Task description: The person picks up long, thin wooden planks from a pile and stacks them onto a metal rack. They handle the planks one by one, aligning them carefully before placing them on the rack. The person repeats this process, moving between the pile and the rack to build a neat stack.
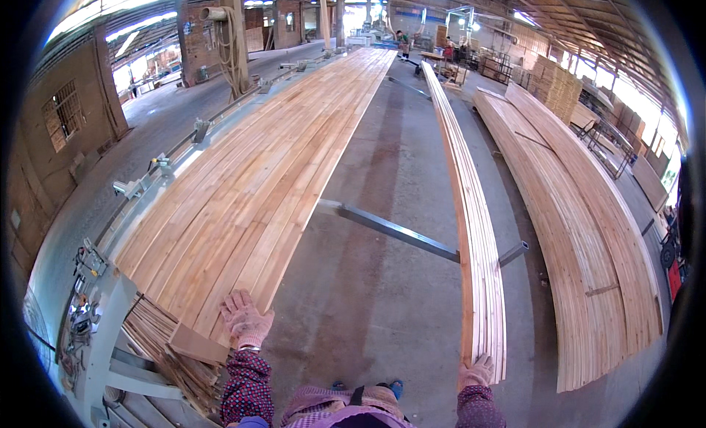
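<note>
Long, light wooden boards (243, 200) lie side by side on a metal-framed bench, running away from me on the left. My left hand (247, 319), in a pinkish glove, rests on top of their near right corner with its fingers spread. To the right, a narrow stack of long wooden strips (482, 281) stretches into the distance. At its near end is my right hand (478, 372), also gloved, with the fingers bent over the left strip's end. Its fingertips are only partly visible.
A metal bar (397, 232) spans between the bench and the strips. Farther right lies a wide pile of boards (581, 244). Clamps and tools (84, 303) line the bench's left side, with thin wood offcuts (158, 332) underneath. Another person (402, 43) stands at the far end.
</note>
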Motion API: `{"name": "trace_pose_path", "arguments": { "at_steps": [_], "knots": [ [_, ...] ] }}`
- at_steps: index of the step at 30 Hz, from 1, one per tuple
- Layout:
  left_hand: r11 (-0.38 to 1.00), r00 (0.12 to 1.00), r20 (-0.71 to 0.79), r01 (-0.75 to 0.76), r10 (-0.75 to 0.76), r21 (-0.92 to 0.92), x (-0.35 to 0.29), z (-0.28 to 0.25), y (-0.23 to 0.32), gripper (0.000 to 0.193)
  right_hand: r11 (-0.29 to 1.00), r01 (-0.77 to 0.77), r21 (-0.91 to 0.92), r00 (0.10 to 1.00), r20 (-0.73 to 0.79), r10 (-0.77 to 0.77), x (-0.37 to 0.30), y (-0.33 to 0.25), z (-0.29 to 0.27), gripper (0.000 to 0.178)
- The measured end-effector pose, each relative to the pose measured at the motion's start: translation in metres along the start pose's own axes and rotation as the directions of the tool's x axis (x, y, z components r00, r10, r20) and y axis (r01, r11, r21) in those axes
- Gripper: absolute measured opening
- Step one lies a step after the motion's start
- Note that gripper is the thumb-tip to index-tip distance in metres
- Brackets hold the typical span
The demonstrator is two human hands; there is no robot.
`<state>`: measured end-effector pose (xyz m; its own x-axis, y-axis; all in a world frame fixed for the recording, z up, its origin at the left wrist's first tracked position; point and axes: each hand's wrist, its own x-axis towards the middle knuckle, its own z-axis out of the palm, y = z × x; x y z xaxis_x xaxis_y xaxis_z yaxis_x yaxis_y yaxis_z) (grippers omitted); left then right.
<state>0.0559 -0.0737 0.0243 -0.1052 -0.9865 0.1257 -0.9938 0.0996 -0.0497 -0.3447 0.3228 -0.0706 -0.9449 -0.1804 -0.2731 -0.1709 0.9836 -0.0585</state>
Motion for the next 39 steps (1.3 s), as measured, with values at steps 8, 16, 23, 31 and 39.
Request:
{"name": "trace_pose_path", "arguments": {
  "at_steps": [8, 16, 23, 31, 39],
  "knots": [
    [1.0, 1.0, 0.03, 0.006, -0.006, 0.001, -0.001, -0.008, 0.002, 0.091, 0.999, -0.017, 0.038, 1.0, -0.017, 0.017, -0.005, -0.002, -0.002, 0.094],
    [1.0, 1.0, 0.001, 0.005, -0.005, -0.002, 0.001, -0.002, 0.001, 0.09, 0.999, -0.01, 0.043, 0.999, -0.043, 0.012, -0.004, -0.003, -0.001, 0.092],
    [1.0, 0.999, 0.04, -0.002, 0.002, -0.012, 0.001, -0.004, 0.001, 0.092, 0.999, -0.013, 0.033, 0.996, -0.083, 0.016, 0.0, 0.003, 0.008, 0.093],
    [0.999, 1.0, 0.0, -0.017, 0.017, -0.029, 0.002, 0.0, 0.0, 0.091, 1.0, -0.005, 0.02, 0.997, -0.077, 0.006, -0.001, 0.001, 0.006, 0.09],
    [1.0, 0.999, 0.038, 0.0, 0.0, -0.016, 0.002, -0.002, 0.003, 0.092, 1.0, 0.018, 0.023, 0.994, -0.113, -0.015, -0.004, 0.003, 0.005, 0.09]
  ]
}}
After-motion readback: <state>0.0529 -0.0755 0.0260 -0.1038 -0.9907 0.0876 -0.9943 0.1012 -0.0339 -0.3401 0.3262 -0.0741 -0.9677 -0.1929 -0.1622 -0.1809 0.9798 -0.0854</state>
